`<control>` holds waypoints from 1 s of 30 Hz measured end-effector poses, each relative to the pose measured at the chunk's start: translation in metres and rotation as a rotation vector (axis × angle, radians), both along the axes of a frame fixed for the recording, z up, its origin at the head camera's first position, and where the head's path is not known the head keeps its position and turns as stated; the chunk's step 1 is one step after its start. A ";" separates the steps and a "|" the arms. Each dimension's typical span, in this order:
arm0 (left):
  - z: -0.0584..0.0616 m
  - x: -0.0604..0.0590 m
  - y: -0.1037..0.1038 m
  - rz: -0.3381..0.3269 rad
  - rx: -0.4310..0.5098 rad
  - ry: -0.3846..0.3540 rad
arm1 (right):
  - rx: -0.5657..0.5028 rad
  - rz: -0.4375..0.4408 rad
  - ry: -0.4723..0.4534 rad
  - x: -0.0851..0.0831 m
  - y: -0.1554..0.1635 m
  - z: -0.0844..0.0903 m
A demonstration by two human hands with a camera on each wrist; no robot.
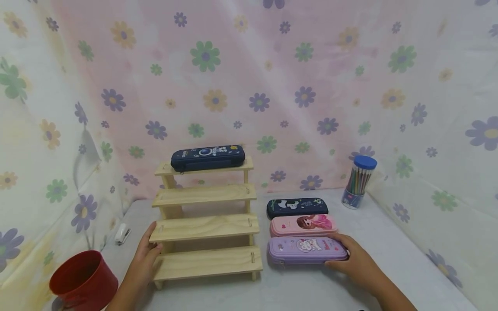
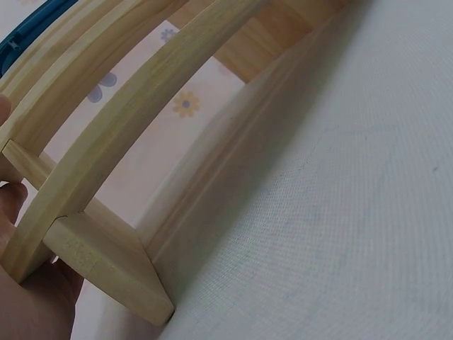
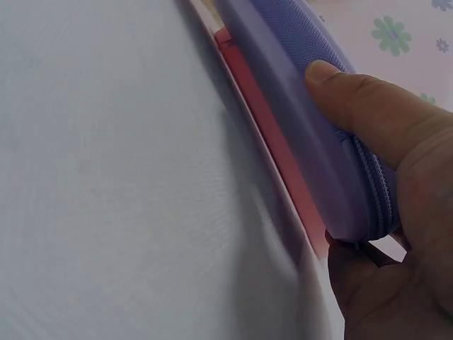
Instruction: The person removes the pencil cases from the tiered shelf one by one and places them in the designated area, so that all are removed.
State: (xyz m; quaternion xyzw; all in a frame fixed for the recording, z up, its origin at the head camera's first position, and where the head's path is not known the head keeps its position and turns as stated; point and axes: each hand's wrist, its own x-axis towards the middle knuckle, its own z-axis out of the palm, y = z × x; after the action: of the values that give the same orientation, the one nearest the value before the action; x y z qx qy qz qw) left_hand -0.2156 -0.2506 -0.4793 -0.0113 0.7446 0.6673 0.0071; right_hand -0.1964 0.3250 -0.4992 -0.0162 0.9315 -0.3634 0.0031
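- The right hand (image 1: 355,259) grips the near right end of the purple pencil case (image 1: 306,250), thumb on one long side and fingers curled round the end; the right wrist view shows the thumb pressed against the purple case's fabric just beside its zip (a hold at one end, which looks fit for lifting or sliding it lengthwise).
- That purple pencil case lies flat on the bench (image 1: 389,242), nearest the person in a row of three, touching or just beside the pink pencil case (image 1: 303,225), with the dark panda pencil case (image 1: 297,208) behind that. The row lies parallel to the steps, just to their right, so each case is already turned the way a step runs.
- The left hand (image 1: 145,255) rests on the left side of the wooden step shelf (image 1: 205,226), fingers against the end of the second step from the bottom; the left wrist view shows skin against the side post, which looks like steadying the light frame. Whether those fingers curl round the wood I cannot tell.
- A navy pencil case (image 1: 208,157) lies lengthwise on the top step; the three lower steps carry nothing.
- Farther off stand a tube of coloured pencils (image 1: 359,181) at the back right, a red bucket (image 1: 83,280) at the near left, and a small white stapler (image 1: 122,234) beside the shelf.
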 end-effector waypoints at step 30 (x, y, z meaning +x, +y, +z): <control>0.001 -0.002 0.002 -0.002 0.011 0.020 | 0.041 -0.025 -0.073 -0.006 0.004 -0.011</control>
State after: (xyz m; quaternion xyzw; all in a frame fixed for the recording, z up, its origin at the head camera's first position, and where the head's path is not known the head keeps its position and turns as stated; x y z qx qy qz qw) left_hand -0.2177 -0.2488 -0.4786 -0.0039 0.7411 0.6714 0.0005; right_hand -0.2019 0.3288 -0.5103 0.0087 0.9382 -0.3444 0.0330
